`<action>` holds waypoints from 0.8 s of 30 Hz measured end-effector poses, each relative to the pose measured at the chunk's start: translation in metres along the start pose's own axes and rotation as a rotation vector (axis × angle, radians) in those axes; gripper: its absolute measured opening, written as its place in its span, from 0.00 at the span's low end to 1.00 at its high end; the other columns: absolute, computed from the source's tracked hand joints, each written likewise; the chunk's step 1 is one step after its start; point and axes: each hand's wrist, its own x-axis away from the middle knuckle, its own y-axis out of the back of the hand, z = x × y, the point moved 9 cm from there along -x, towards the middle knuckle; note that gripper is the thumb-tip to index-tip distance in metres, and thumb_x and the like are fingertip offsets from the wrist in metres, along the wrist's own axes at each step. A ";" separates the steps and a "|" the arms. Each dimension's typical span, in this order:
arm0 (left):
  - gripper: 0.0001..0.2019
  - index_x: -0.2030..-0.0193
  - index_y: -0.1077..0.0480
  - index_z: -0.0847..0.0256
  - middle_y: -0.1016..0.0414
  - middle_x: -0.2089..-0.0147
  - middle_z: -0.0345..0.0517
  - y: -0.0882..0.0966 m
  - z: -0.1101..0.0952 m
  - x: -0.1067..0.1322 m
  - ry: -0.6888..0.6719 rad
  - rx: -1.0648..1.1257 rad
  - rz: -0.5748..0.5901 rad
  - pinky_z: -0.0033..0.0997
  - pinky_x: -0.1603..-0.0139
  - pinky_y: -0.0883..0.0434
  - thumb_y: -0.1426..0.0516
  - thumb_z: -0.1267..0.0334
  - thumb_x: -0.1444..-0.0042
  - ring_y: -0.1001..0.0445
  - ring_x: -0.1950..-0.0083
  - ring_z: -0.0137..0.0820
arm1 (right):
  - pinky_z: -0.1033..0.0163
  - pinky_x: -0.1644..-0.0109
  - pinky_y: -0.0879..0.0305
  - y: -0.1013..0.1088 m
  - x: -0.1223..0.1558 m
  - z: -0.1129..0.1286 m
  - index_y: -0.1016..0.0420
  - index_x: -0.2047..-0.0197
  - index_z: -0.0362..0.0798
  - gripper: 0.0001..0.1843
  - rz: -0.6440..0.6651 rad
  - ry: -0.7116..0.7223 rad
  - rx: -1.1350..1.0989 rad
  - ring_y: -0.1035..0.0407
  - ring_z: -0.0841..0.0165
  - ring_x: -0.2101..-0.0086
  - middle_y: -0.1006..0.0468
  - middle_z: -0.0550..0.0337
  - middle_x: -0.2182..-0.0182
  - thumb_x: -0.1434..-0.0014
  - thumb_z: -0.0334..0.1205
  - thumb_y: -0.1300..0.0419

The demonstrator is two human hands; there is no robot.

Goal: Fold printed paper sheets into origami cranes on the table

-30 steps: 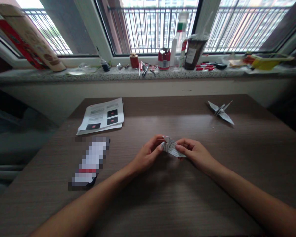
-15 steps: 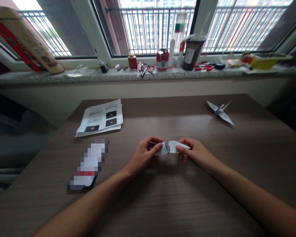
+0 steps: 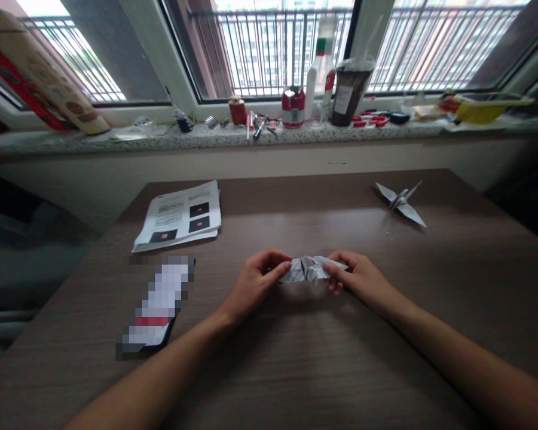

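Fingers pinching a folded printed paper at both ends, over the table.
The left hand grips one end, the right hand the other; they cover parts of it, and its middle creases are hard to make out. Farther out lie a phone with its screen pixelated, printed sheets with illegible text and, far right, a winged paper figure.

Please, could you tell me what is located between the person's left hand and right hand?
In the head view, a folded paper lies between them: the left hand holds one end, the right hand the other.
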 end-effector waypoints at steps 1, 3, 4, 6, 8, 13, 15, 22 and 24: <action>0.10 0.56 0.22 0.61 0.18 0.59 0.45 0.001 -0.001 0.000 -0.002 -0.008 -0.003 0.30 0.54 0.27 0.36 0.56 0.37 0.22 0.58 0.33 | 0.64 0.70 0.28 0.001 0.000 -0.001 0.24 0.61 0.48 0.19 0.000 0.000 -0.001 0.26 0.69 0.76 0.21 0.60 0.75 0.36 0.57 0.35; 0.10 0.56 0.21 0.61 0.17 0.58 0.46 0.003 0.000 -0.001 -0.001 -0.018 -0.005 0.31 0.54 0.27 0.36 0.56 0.37 0.21 0.57 0.34 | 0.64 0.70 0.28 0.002 -0.001 -0.002 0.24 0.62 0.48 0.20 -0.002 -0.005 0.002 0.25 0.69 0.76 0.20 0.60 0.74 0.36 0.58 0.35; 0.10 0.56 0.21 0.61 0.17 0.58 0.46 0.003 0.000 -0.001 0.001 -0.021 -0.003 0.31 0.54 0.27 0.36 0.57 0.37 0.21 0.57 0.34 | 0.64 0.70 0.28 0.003 -0.002 -0.002 0.24 0.62 0.47 0.20 -0.004 -0.008 0.002 0.25 0.69 0.76 0.20 0.60 0.74 0.37 0.58 0.35; 0.10 0.55 0.20 0.61 0.17 0.58 0.46 0.004 0.001 -0.002 0.003 -0.020 -0.001 0.31 0.54 0.27 0.36 0.57 0.37 0.21 0.57 0.34 | 0.63 0.70 0.27 0.006 -0.002 -0.003 0.24 0.62 0.47 0.22 -0.012 -0.022 0.004 0.25 0.69 0.76 0.20 0.60 0.74 0.38 0.59 0.35; 0.10 0.55 0.20 0.61 0.17 0.58 0.46 0.005 0.002 -0.003 0.004 -0.024 0.004 0.31 0.53 0.27 0.36 0.57 0.37 0.20 0.57 0.34 | 0.63 0.70 0.27 0.008 -0.003 -0.004 0.24 0.62 0.47 0.23 -0.020 -0.038 0.004 0.25 0.69 0.76 0.20 0.60 0.74 0.39 0.61 0.35; 0.11 0.54 0.20 0.60 0.16 0.56 0.47 0.009 0.003 -0.005 0.010 -0.077 -0.002 0.33 0.52 0.27 0.37 0.56 0.36 0.20 0.56 0.36 | 0.63 0.69 0.27 0.012 -0.005 -0.005 0.24 0.62 0.47 0.23 -0.009 -0.040 -0.002 0.25 0.68 0.75 0.20 0.60 0.74 0.39 0.61 0.35; 0.11 0.54 0.20 0.60 0.16 0.56 0.47 0.009 0.003 -0.006 0.013 -0.090 0.004 0.33 0.51 0.26 0.37 0.56 0.35 0.20 0.55 0.36 | 0.62 0.69 0.27 0.013 -0.005 -0.006 0.25 0.63 0.47 0.22 -0.007 -0.047 -0.007 0.25 0.69 0.75 0.20 0.60 0.74 0.38 0.60 0.35; 0.11 0.54 0.20 0.60 0.16 0.55 0.48 0.011 0.006 -0.010 0.034 -0.102 0.009 0.35 0.51 0.26 0.37 0.56 0.36 0.20 0.55 0.37 | 0.62 0.69 0.28 0.016 -0.006 -0.005 0.25 0.63 0.47 0.24 0.003 -0.071 -0.012 0.26 0.69 0.76 0.20 0.59 0.74 0.39 0.62 0.34; 0.11 0.54 0.20 0.60 0.16 0.55 0.47 0.010 0.006 -0.010 0.037 -0.093 0.011 0.35 0.50 0.27 0.37 0.56 0.36 0.20 0.55 0.37 | 0.62 0.69 0.28 0.017 -0.006 -0.005 0.25 0.63 0.47 0.23 0.003 -0.075 -0.011 0.25 0.69 0.75 0.20 0.59 0.73 0.39 0.62 0.34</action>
